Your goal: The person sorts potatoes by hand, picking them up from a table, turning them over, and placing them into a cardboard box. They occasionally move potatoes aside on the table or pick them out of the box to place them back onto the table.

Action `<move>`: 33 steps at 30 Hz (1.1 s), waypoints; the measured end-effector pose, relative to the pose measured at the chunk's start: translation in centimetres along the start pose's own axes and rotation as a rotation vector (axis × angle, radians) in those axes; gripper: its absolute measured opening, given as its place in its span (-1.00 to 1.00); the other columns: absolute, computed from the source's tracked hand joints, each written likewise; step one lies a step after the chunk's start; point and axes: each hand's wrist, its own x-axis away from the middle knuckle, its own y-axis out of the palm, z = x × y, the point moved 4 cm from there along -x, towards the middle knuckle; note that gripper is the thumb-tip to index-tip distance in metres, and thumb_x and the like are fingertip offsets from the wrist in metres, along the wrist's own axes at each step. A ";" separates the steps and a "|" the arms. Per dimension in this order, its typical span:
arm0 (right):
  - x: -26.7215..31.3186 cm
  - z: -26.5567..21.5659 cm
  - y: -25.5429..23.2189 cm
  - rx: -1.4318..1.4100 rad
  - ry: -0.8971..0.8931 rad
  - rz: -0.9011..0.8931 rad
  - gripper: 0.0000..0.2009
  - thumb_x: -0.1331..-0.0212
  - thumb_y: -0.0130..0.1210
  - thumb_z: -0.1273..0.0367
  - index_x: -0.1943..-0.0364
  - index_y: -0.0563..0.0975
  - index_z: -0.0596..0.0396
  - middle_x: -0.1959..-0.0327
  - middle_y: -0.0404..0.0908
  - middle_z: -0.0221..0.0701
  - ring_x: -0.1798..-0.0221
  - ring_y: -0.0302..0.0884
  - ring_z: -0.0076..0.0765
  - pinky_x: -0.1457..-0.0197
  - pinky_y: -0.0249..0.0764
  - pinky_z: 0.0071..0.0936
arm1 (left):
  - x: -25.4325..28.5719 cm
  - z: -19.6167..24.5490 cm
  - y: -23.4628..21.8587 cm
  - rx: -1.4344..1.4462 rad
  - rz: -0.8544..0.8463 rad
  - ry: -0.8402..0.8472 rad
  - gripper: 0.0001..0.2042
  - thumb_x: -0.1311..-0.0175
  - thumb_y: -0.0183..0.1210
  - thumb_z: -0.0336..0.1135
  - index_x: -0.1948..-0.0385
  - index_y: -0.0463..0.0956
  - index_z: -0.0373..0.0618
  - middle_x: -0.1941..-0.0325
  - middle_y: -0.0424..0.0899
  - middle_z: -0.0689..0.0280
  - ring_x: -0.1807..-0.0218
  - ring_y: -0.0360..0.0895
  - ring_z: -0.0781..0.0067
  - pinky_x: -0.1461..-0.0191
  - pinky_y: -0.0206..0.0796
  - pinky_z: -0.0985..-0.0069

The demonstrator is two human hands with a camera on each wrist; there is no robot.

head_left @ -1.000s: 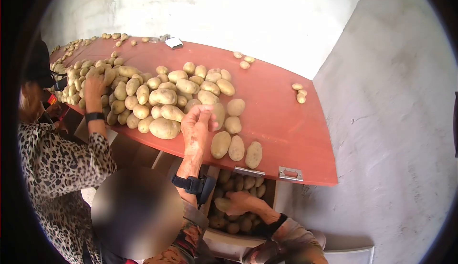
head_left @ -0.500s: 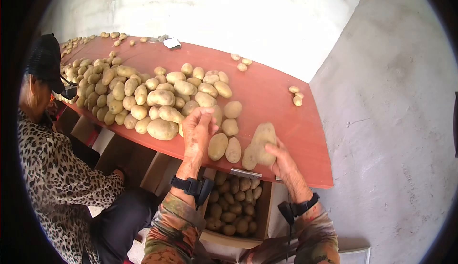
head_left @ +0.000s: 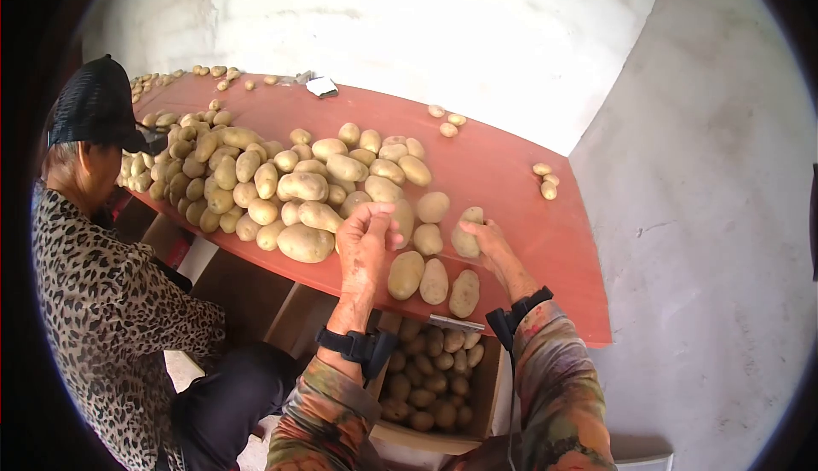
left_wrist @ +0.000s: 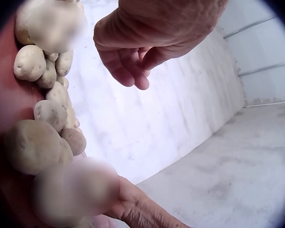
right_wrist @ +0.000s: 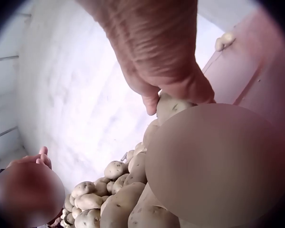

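My right hand (head_left: pixel 494 249) grips a potato (head_left: pixel 467 232) at the right of the loose potatoes on the red table (head_left: pixel 528 241); in the right wrist view its fingers and thumb are round that potato (right_wrist: pixel 171 107). My left hand (head_left: pixel 365 245) hovers by the pile's near right end, fingers loosely bent, nothing in it. The left wrist view shows this hand (left_wrist: pixel 156 38) with its fingers hanging loose. Between the hands, three potatoes stand in a row near the front edge, one of them a long potato (head_left: pixel 464 293).
A large potato pile (head_left: pixel 256 173) covers the table's left part. Below the front edge stands a box (head_left: pixel 487 386) of potatoes. A person in a cap (head_left: pixel 95 100) sits at the left. Small potatoes (head_left: pixel 549 190) lie far right, and a hinge (head_left: pixel 455 324) sits on the front edge.
My right hand has come up from the box to the table, and the potato it holds now is beside the row. My left hand has hardly moved. The other person's arm has left the pile.
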 end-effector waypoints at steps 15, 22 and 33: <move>-1.4 0.3 -1.3 0.665 -0.208 0.155 -0.44 0.03 0.23 0.32 -0.07 0.35 0.29 0.07 0.55 -0.09 0.00 0.53 -0.15 -0.06 0.44 -0.31 | 0.2 -0.2 0.2 0.033 -0.023 -0.031 -0.87 -0.28 0.02 -0.43 0.29 0.56 -0.18 0.51 0.53 0.37 0.60 0.41 0.67 0.51 0.28 0.71; -0.6 0.5 0.1 0.512 -0.070 0.090 -0.46 -0.04 0.23 0.32 -0.11 0.31 0.22 0.06 0.52 -0.22 0.06 0.51 -0.30 0.20 0.55 -0.43 | 0.0 -0.8 0.4 -0.024 -0.044 -0.034 -0.88 -0.27 0.05 -0.41 0.30 0.58 -0.16 0.50 0.57 0.36 0.56 0.48 0.62 0.47 0.30 0.67; -1.1 0.8 -0.4 0.713 -0.245 0.116 -0.38 0.00 0.25 0.19 -0.09 0.32 0.30 -0.01 0.50 -0.02 -0.07 0.48 -0.04 -0.12 0.39 -0.24 | -0.4 -1.2 -0.1 -0.059 -0.070 -0.031 -0.85 -0.27 0.01 -0.42 0.27 0.57 -0.17 0.48 0.55 0.37 0.55 0.46 0.63 0.47 0.30 0.68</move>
